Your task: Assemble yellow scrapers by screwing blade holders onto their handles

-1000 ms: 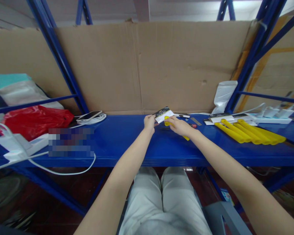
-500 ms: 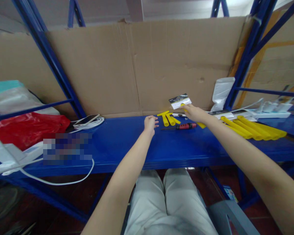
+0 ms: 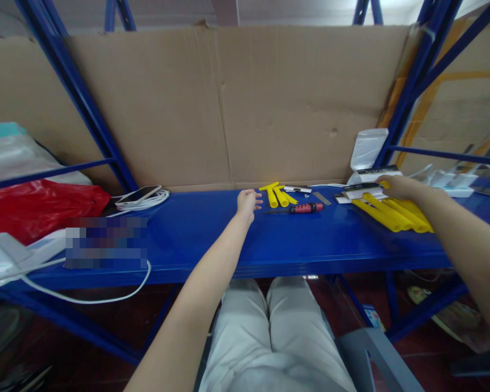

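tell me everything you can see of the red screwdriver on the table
The screwdriver has a thick red handle with dark markings, apparently plastic, and a thin, dark shaft that looks like metal; its tip is too small to make out. It lies flat on the blue table, roughly crosswise, handle to the right, shaft pointing left toward the left hand. No hand holds it. It sits in front of some yellow pieces and a flat greyish strip; whether it touches the nearest yellow piece is unclear.
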The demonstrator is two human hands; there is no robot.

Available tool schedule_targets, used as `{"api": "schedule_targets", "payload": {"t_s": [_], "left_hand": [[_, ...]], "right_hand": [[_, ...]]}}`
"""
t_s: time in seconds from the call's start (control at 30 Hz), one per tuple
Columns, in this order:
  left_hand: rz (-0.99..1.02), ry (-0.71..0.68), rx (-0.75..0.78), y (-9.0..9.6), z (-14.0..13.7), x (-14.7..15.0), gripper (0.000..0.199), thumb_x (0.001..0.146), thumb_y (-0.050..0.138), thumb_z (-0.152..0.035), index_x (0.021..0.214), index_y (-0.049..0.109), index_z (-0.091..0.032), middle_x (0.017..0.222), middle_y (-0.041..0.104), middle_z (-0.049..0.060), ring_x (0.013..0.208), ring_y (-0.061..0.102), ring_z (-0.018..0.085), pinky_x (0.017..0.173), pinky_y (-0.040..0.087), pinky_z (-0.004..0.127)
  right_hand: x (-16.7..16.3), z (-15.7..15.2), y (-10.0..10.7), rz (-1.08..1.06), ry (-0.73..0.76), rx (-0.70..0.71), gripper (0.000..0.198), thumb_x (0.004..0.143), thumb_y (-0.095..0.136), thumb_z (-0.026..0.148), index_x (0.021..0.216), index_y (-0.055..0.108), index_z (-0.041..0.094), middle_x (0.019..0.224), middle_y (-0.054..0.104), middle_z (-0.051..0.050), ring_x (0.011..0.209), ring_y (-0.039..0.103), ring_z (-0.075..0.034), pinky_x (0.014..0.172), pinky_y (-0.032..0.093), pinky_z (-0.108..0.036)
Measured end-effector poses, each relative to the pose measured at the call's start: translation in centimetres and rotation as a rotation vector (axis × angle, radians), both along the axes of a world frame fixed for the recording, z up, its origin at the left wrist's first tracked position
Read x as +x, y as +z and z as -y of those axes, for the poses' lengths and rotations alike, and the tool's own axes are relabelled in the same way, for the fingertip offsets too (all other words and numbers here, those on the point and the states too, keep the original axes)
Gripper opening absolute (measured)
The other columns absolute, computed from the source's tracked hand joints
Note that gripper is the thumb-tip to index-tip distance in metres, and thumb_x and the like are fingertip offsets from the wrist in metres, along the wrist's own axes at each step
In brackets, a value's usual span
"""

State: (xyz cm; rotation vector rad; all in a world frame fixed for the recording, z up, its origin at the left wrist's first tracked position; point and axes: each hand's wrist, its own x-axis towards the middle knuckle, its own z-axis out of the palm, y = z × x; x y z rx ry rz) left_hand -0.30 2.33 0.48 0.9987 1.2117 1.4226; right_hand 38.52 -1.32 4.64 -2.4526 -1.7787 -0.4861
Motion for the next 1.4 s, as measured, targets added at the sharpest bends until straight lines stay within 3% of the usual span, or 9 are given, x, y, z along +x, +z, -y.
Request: {"api": "schedule_targets", "payload": {"t_s": [0.1,0.27,0.43,0.57,0.67,0.8,0.97,1.13,1.4], "left_hand": [[0.004,-0.001,0.004,0.0,0.0,0.0,0.019,0.081,0.043,-0.007,0.097,0.05,-0.015,0.077,0.064,0.002,0.044,0.052,0.006,0.044,0.037,0.018],[-0.008,0.001,0.019,-0.2,0.1,-0.1,0.019,0.081,0.042,-0.007,0.096,0.05,-0.015,0.076,0.064,0.002,0.045,0.052,0.006,0.044,0.037,0.017],[-0.028,0.0,0.03,-0.2,0.0,-0.1,0.016,0.081,0.042,-0.008,0.092,0.051,-0.015,0.076,0.064,0.002,0.044,0.051,0.006,0.043,0.037,0.017],[-0.131,-0.026,0.048,-0.5,-0.3,-0.1,0.013,0.081,0.042,-0.009,0.087,0.052,-0.015,0.081,0.065,0.004,0.046,0.051,0.006,0.044,0.038,0.018],[-0.374,-0.011,0.107,-0.9,-0.6,0.0,0.013,0.08,0.044,-0.011,0.085,0.055,-0.016,0.086,0.066,0.005,0.054,0.056,0.009,0.05,0.043,0.02],[-0.936,-0.017,0.359,-1.8,-0.7,0.1,0.015,0.075,0.05,-0.01,0.081,0.062,-0.017,0.092,0.067,0.006,0.085,0.062,0.017,0.077,0.048,0.027],[-1.338,-0.246,0.44,-3.3,-1.0,0.1,0.024,0.074,0.054,-0.014,0.094,0.068,-0.017,0.108,0.064,0.01,0.108,0.056,0.024,0.094,0.042,0.031],[-1.309,-0.297,0.461,-4.2,-1.8,0.0,0.035,0.076,0.055,-0.021,0.11,0.064,-0.02,0.121,0.059,0.011,0.117,0.051,0.027,0.101,0.037,0.036],[-1.126,-0.223,0.428,-4.3,-2.1,0.0,0.043,0.073,0.059,-0.018,0.116,0.056,-0.018,0.124,0.056,0.014,0.122,0.047,0.028,0.101,0.036,0.037]], "right_hand": [[-0.2,0.4,-0.6,-0.096,-0.058,-0.183,0.049,0.079,0.057,0.008,0.128,0.052,0.009,0.116,0.061,-0.022,0.094,0.061,-0.019,0.076,0.04,-0.026],[-1.0,0.5,-0.9,-0.098,-0.097,-0.248,0.049,0.081,0.055,0.011,0.13,0.049,0.006,0.123,0.056,-0.023,0.106,0.057,-0.022,0.083,0.039,-0.027],[-2.7,0.2,-0.5,0.001,-0.069,-0.161,0.04,0.084,0.046,0.014,0.122,0.055,0.005,0.12,0.057,-0.024,0.107,0.057,-0.025,0.077,0.041,-0.03],[-7.0,0.1,0.3,0.024,0.04,-0.092,0.035,0.087,0.041,0.021,0.113,0.062,0.01,0.115,0.062,-0.02,0.105,0.058,-0.026,0.075,0.041,-0.031],[-11.1,-0.5,0.3,0.045,0.193,0.026,0.036,0.088,0.037,0.024,0.108,0.065,0.012,0.109,0.065,-0.016,0.101,0.061,-0.025,0.077,0.043,-0.03],[-15.9,-1.9,-0.5,0.031,0.363,0.071,0.035,0.087,0.039,0.029,0.103,0.068,0.018,0.104,0.068,-0.011,0.095,0.063,-0.023,0.077,0.045,-0.029],[-20.6,-3.4,-1.3,-0.01,0.525,0.041,0.032,0.084,0.04,0.025,0.097,0.069,0.019,0.1,0.069,-0.011,0.092,0.064,-0.023,0.075,0.046,-0.029],[-22.9,-4.5,-2.6,-0.09,0.562,0.047,0.032,0.085,0.04,0.022,0.097,0.069,0.016,0.101,0.069,-0.013,0.094,0.064,-0.024,0.079,0.047,-0.03],[-22.4,-5.3,-6.0,-0.132,0.731,0.024,0.036,0.083,0.046,0.016,0.114,0.062,0.011,0.123,0.059,-0.012,0.117,0.052,-0.023,0.1,0.038,-0.033]]}}
